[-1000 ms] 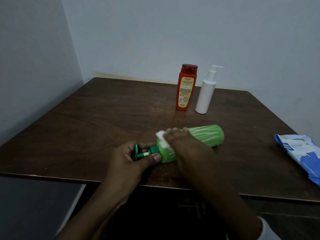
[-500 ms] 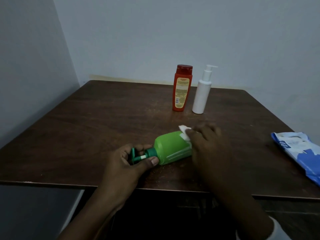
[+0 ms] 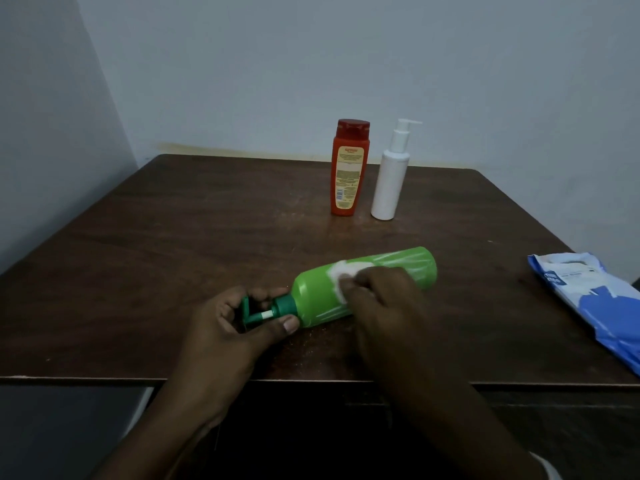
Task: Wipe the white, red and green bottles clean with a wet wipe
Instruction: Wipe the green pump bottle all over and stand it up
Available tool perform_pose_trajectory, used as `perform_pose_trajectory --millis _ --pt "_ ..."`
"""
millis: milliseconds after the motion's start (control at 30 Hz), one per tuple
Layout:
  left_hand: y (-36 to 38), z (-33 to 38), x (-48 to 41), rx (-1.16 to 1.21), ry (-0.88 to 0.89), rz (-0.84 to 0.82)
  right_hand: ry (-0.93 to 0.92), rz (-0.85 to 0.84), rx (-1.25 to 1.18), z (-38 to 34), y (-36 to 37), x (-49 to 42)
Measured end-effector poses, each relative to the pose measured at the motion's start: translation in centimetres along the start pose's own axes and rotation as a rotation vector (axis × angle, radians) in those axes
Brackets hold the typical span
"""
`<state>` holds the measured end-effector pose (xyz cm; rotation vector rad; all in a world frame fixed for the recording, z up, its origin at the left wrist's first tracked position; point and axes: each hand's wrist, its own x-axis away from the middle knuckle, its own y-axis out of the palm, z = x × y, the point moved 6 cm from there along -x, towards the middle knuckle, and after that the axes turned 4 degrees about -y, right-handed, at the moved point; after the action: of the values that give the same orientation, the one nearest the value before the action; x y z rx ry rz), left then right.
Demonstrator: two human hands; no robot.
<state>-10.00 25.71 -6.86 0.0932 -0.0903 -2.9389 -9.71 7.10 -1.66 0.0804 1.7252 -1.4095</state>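
A green pump bottle (image 3: 318, 289) lies on its side near the front of the dark wooden table (image 3: 194, 244), pump end to the left. My left hand (image 3: 235, 327) grips its dark green pump neck between thumb and fingers. My right hand (image 3: 384, 299) holds a small white wet wipe (image 3: 341, 277) against the middle of the bottle's body. Wet streaks show on the green surface. The red bottle (image 3: 349, 168) and the white pump bottle (image 3: 391, 178) stand upright side by side at the back of the table.
A blue and white pack of wet wipes (image 3: 595, 299) lies at the table's right edge. Pale walls close in behind and on the left. The table's front edge runs just under my wrists.
My right hand has slid the wipe back along the green bottle from its base end toward the middle. The left hand keeps its grip on the pump.
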Motion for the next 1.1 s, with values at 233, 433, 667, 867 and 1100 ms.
perform_pose_trajectory --millis 233,433,667,867,1100 --pt "0.1 0.1 0.2 -0.001 0.021 0.003 0.207 -0.033 0.055 6.0 0.8 -0.6" --pt "0.0 0.1 0.2 0.016 0.017 -0.003 -0.025 -0.083 -0.006 0.8 0.9 -0.7" --pt "0.2 0.1 0.2 -0.023 0.022 0.014 0.371 -0.161 0.064 6.6 -0.2 -0.6" --pt "0.2 0.1 0.2 -0.031 0.038 0.005 0.031 -0.133 -0.036 2.4 0.8 -2.3" --pt "0.2 0.1 0.2 -0.017 0.049 0.020 0.484 -0.240 0.094 9.9 -0.3 -0.9"
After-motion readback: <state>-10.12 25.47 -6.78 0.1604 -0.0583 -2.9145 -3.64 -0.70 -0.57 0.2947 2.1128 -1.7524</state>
